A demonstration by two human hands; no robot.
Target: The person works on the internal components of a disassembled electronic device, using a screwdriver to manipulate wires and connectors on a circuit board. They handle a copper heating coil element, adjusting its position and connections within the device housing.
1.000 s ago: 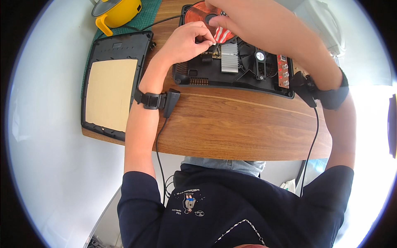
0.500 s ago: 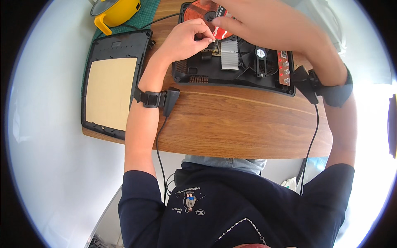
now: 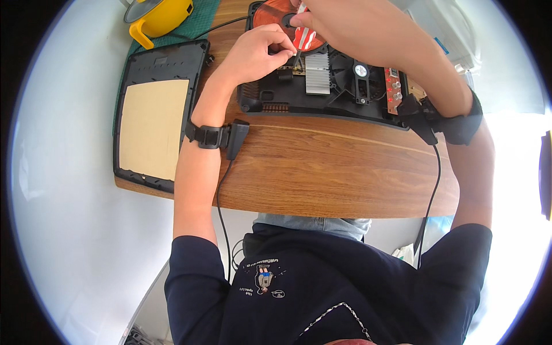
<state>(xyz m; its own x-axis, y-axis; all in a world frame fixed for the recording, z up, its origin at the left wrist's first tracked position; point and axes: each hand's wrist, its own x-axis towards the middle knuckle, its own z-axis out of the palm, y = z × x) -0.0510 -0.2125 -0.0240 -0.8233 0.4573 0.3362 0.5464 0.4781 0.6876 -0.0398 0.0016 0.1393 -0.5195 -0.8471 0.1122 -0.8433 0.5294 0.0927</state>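
On the table lies an opened induction cooker base [image 3: 333,110] with its inner parts showing. My left hand [image 3: 256,57] is over its left part, thumb and forefinger pinched on something small and pale. My right hand [image 3: 313,20], partly cut off by the upper edge, is closed on a red-and-white-handled tool [image 3: 303,38], whose kind I cannot make out. The tool's dark end points down at the circuit board [image 3: 299,71], beside my left fingertips. Behind it lies the copper-coloured coil [image 3: 265,16]. A silver heat sink [image 3: 317,75] and a black fan [image 3: 344,77] sit to the right.
The cooker's removed cover [image 3: 154,126] lies left, pale panel upward, partly on a green mat [image 3: 201,26]. A yellow pot [image 3: 167,17] stands behind it. Red lights glow on the control board [image 3: 394,95]. Cables [image 3: 438,178] hang from both wrist straps.
My right hand and forearm have shifted slightly left, and more of the red-and-white tool shows, standing steeper. The cooker base has slid slightly. My left hand keeps its pinch.
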